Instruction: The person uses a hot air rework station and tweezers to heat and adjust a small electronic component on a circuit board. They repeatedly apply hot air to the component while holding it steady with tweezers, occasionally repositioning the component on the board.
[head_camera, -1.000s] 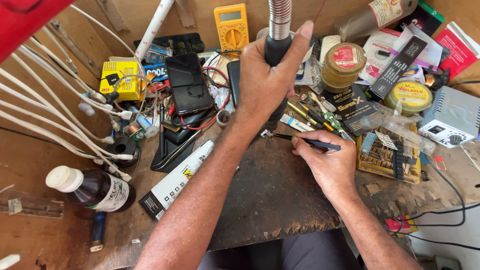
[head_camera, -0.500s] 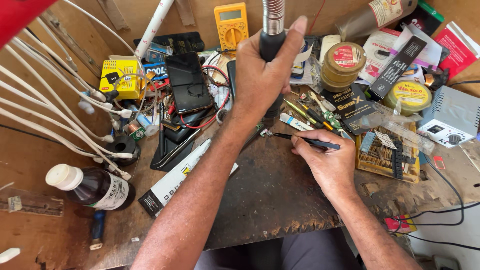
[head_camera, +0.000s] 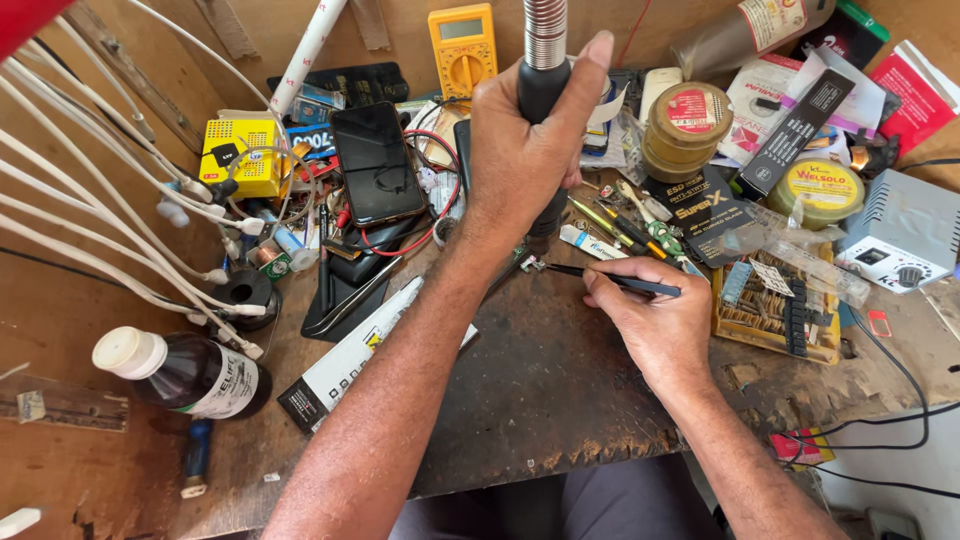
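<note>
1. Gripping the black handle of a hot-air tool with a ribbed metal hose (head_camera: 541, 90), the left hand (head_camera: 525, 150) is closed in a full fist, thumb up along the hose, so the nozzle points straight down at the dark work mat (head_camera: 540, 380).
2. The right hand (head_camera: 655, 320) is closed in a pen-like pinch on thin black tweezers (head_camera: 610, 280), its heel resting on the mat, which likely steadies the tips.
3. The tweezer tips meet a tiny electronic part (head_camera: 533, 264) lying on the mat directly below the nozzle; this is the piece both hands converge on.
4. Just right of the mat's far edge lies a fan of small coloured-handled tools (head_camera: 625, 215), within reach of the right hand.
5. Left of the mat, a black smartphone (head_camera: 377, 165) rests face up on a dark case, ringed by a red wire.
6. Beyond the mat stand a yellow multimeter (head_camera: 463, 45) and a round brown tin with a red lid label (head_camera: 686, 125).
7. Well left of the mat, a dark glass bottle with a white cap (head_camera: 185, 375) lies on its side, out of the working zone.
</note>
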